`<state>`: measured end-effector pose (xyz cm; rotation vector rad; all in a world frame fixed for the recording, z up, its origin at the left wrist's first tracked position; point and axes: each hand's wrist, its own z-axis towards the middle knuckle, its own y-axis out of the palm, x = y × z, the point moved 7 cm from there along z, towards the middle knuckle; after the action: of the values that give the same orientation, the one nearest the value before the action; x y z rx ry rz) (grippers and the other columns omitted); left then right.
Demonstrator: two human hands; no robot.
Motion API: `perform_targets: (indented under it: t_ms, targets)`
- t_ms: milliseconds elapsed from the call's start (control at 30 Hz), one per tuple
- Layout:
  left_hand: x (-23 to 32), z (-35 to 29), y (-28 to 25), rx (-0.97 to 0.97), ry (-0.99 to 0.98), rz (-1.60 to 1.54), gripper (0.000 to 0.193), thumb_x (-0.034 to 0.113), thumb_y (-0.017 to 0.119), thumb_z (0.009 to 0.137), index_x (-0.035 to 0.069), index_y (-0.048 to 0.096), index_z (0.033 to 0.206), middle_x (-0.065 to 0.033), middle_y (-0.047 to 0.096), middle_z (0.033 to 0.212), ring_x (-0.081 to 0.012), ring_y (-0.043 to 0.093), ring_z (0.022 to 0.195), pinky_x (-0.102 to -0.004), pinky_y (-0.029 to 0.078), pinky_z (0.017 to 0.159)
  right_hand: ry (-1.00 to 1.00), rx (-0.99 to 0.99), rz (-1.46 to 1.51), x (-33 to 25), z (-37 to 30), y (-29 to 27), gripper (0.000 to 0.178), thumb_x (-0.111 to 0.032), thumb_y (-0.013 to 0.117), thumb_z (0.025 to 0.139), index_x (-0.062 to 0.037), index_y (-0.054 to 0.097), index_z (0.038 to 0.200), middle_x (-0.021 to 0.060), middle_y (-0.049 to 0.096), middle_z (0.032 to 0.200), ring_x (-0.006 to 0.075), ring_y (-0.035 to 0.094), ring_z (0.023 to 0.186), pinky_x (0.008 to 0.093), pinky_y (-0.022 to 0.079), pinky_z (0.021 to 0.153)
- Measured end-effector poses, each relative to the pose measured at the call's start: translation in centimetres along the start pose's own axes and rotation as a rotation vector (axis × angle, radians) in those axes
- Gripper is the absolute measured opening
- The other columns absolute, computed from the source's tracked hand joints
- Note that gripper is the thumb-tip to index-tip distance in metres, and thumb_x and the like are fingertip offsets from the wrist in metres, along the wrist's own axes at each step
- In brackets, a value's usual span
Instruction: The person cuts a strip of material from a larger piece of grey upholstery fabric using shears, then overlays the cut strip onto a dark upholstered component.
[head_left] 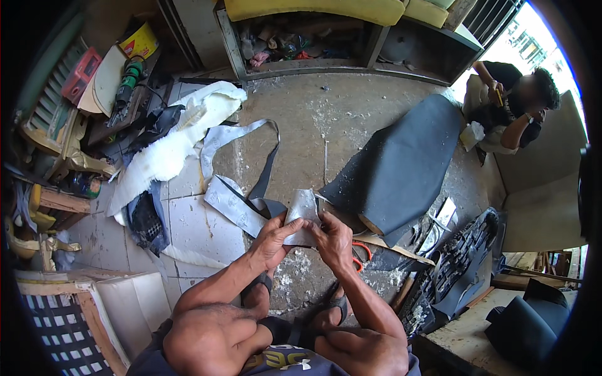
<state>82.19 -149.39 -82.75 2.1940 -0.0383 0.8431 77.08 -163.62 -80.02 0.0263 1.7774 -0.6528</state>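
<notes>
Between my hands is a strip of grey-backed upholstery material point(301, 208), its pale underside facing up. My left hand point(276, 241) pinches its left edge, thumb on top. On the other edge, the fingers of my right hand point(330, 237) are closed on the same strip. A long dark band with a pale back point(233, 203) loops over the floor left of my hands; whether it joins the held strip I cannot tell. Orange-handled scissors point(362, 254) lie just right of my right hand. Beyond them rests a large roll of black upholstery material point(407, 169).
White padding point(166, 147) is heaped at the left. A wooden frame with woven straps point(69, 332) stands at lower left. Black scraps point(451, 269) and a table point(458, 332) with black material are at right. Another person point(511, 103) sits at the far right.
</notes>
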Motion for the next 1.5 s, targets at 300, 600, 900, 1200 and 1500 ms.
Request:
perform_targets:
  t_ms: [300,600,900,1200,1500]
  targets:
    - [1.4,0.5,-1.2,0.060,0.139,-0.171,0.035,0.011,0.062,0.102,0.001,0.053,0.134,-0.0101,0.066,0.123,-0.0212,0.066,0.112,-0.0378,0.053,0.101,0.294,-0.207,0.422,1.6,-0.1,1.7,0.035,-0.030,0.073,0.097,0.0030,0.068,0.108,0.0060,0.070,0.088,0.0107,0.064,0.075,0.0293,0.053,0.065]
    - [1.3,-0.3,-3.4,0.235,0.015,0.072,0.034,0.017,0.071,0.097,0.004,0.062,0.127,-0.0067,0.070,0.116,-0.0208,0.069,0.105,-0.0414,0.055,0.094,0.096,-0.090,-0.021,3.9,-0.7,0.1,0.027,-0.024,0.073,0.095,0.0020,0.068,0.097,0.0133,0.072,0.083,0.0286,0.069,0.073,0.0390,0.053,0.069]
    - [3.5,-0.6,-4.5,0.307,0.076,-0.034,0.025,0.018,0.070,0.097,0.004,0.066,0.117,-0.0071,0.072,0.111,-0.0215,0.070,0.101,-0.0465,0.062,0.084,-0.094,-0.109,-0.771,17.5,-6.0,-1.2,0.036,-0.010,0.062,0.086,-0.0029,0.057,0.121,0.0278,0.057,0.109,0.0467,0.057,0.098,0.0558,0.049,0.084]
    - [4.5,-0.8,-3.9,0.296,0.111,-0.034,0.031,0.019,0.071,0.096,0.004,0.063,0.122,-0.0077,0.070,0.114,-0.0220,0.069,0.104,-0.0463,0.063,0.083,0.053,-0.022,-0.605,17.3,-5.2,-4.5,0.047,-0.026,0.076,0.087,-0.0023,0.054,0.121,0.0224,0.066,0.102,0.0436,0.066,0.095,0.0492,0.055,0.080]
    - [4.6,-0.7,-3.7,0.298,0.137,-0.025,0.030,0.019,0.070,0.097,0.006,0.061,0.123,-0.0057,0.070,0.113,-0.0207,0.069,0.102,-0.0468,0.062,0.084,0.077,-0.358,-0.183,1.3,-4.7,-1.9,0.069,-0.051,0.086,0.076,0.0016,0.061,0.112,0.0149,0.067,0.082,0.0259,0.066,0.074,0.0395,0.054,0.069]
